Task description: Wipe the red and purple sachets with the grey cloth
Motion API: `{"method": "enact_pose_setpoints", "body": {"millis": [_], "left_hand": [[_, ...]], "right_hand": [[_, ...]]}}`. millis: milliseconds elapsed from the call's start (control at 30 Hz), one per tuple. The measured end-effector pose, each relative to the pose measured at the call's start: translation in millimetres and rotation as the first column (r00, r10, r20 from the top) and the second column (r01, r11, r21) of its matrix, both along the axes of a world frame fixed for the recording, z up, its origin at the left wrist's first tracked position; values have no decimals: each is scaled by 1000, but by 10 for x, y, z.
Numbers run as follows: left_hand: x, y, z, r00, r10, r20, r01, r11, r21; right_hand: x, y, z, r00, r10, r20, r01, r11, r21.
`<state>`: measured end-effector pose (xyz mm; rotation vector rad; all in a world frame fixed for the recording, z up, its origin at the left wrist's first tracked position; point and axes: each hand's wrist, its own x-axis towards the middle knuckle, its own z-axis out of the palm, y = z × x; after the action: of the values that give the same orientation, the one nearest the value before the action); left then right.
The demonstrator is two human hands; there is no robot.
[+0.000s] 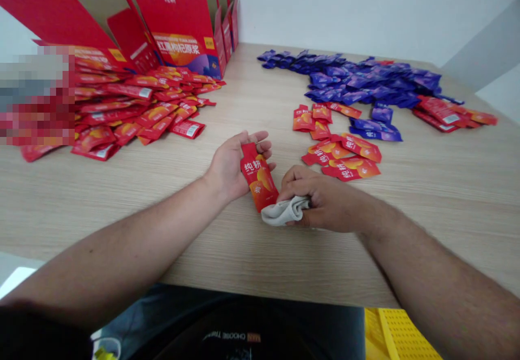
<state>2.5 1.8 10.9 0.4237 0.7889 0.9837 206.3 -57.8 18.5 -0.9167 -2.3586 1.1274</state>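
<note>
My left hand [230, 166] is turned palm up, with a red drink pouch [260, 178] lying across its palm and fingers. The pouch carries white characters and orange fruit pictures. From the right, my right hand [320, 200] grips a folded pale grey cloth [286, 210]. That cloth is against the pouch's lower end and covers its bottom edge. Both hands are above the wooden table [219, 246], near its front edge. Just beyond my right hand lie several loose red pouches [353, 168].
A large heap of red pouches [142, 105] lies at the left, in front of tall red cartons [174, 19]. Blue-purple pouches [349, 81] are piled at the back right, beside more red pouches [442, 113]. A yellow crate [406, 333] stands below the table.
</note>
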Motion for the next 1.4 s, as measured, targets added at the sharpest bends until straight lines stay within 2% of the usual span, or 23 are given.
{"method": "enact_pose_setpoints", "body": {"millis": [167,300,567,700,867,933,1033,1200,1300,1400], "left_hand": [[-41,-58,29,997,-8,78,6,1000,19],[-44,-56,30,994,-20,111,16,999,36],[3,-23,5,1000,-6,24,4,997,75],[35,-17,-36,996,35,-82,-22,988,155],[85,-57,-90,978,75,-197,-20,964,266],[99,-81,-91,974,85,-210,-21,957,291],[105,-110,-73,973,75,-219,-8,956,292],[86,-130,-65,988,-33,-151,64,976,209],[89,-149,-79,985,-168,-30,170,978,119],[112,-176,-88,962,-264,67,257,962,96]], "right_hand": [[50,59,-79,999,-35,-30,33,998,-59],[104,115,-111,997,-8,-77,-4,988,-152],[232,220,-85,977,39,-210,-99,955,-279],[315,204,17,962,-23,-272,-53,961,-270],[276,197,83,987,-121,-109,107,986,-126],[205,186,51,992,-126,-21,122,981,-151],[107,152,-23,985,-167,40,171,942,-288],[49,128,-107,948,-317,-25,281,870,-405],[28,130,-147,922,-376,-91,269,791,-549],[-11,119,-193,894,-421,-152,230,723,-651]]}}
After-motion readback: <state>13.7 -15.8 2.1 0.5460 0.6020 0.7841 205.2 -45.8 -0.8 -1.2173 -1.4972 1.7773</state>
